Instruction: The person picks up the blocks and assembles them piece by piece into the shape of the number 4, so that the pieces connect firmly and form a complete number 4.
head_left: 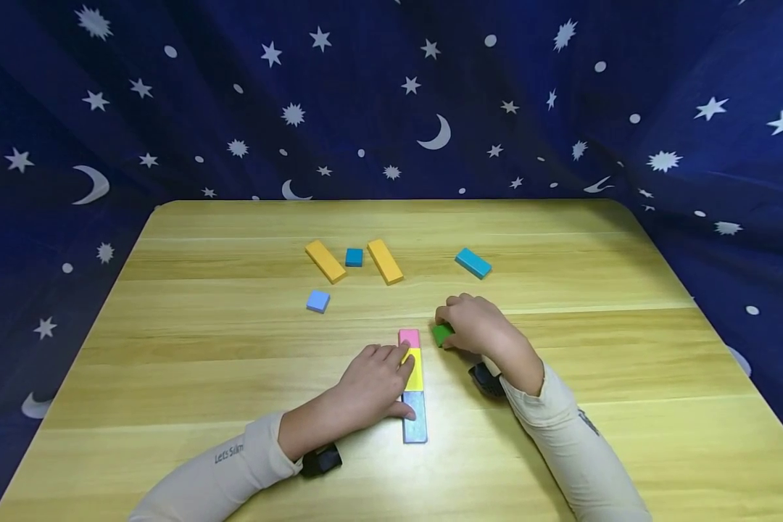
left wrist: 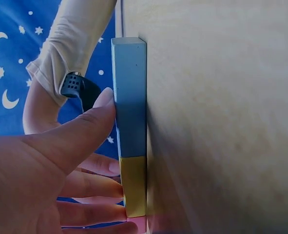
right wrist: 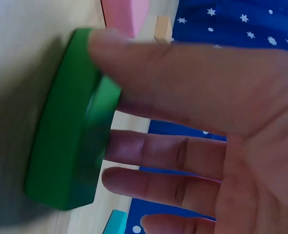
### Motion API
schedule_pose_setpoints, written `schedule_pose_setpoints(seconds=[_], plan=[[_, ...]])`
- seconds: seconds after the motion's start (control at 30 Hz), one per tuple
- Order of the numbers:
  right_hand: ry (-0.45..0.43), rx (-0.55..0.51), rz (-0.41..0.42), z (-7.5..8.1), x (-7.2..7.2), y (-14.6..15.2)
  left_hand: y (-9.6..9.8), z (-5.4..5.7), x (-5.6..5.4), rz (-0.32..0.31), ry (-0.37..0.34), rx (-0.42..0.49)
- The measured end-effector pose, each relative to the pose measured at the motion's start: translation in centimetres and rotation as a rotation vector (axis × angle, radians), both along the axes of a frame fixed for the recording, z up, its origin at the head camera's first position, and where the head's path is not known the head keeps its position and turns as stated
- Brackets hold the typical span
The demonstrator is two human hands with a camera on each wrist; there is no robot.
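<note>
- Your right hand (head_left: 483,328) pinches the green block (right wrist: 61,126); long axis near-upright in right-wrist view.
- Your left hand (head_left: 373,383), fingers extended, touches pink-yellow-blue row (head_left: 417,378) running straight away from you.

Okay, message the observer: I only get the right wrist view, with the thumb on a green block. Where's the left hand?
Observer: The left hand has its thumb against a light blue block.
Operator: What's between that and the pink block?
Observer: A yellow block, touching both end to end in one straight row.
Operator: How many orange blocks are out there?
Observer: Two: the left orange block and the right orange block, with a small blue block between them.
</note>
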State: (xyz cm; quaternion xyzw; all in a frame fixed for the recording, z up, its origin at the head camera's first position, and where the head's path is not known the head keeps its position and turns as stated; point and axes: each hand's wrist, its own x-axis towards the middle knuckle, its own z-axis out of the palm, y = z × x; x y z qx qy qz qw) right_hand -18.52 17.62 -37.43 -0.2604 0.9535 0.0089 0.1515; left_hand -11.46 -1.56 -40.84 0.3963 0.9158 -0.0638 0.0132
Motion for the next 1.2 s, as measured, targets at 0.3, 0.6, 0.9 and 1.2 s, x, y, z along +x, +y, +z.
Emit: schedule_pose_setpoints(seconds=[0.3,0.6,0.9,1.2], plan=[[0.037,-0.036,0.052,-0.2,0.3,-0.8,0.1,0.2,-0.1,0.010,-0.014,-0.007],[0.033,-0.061,0.060,-0.5,0.4,-1.2,0.1,0.3,-0.1,0.008,-0.016,-0.017],[0.049,-0.062,0.077,-0.7,0.6,-1.4,0.1,0.1,-0.2,0.010,-0.030,0.019],[0.063,-0.082,0.092,-0.8,0.7,-1.3,0.2,0.1,-0.5,0.013,-0.069,0.031]])
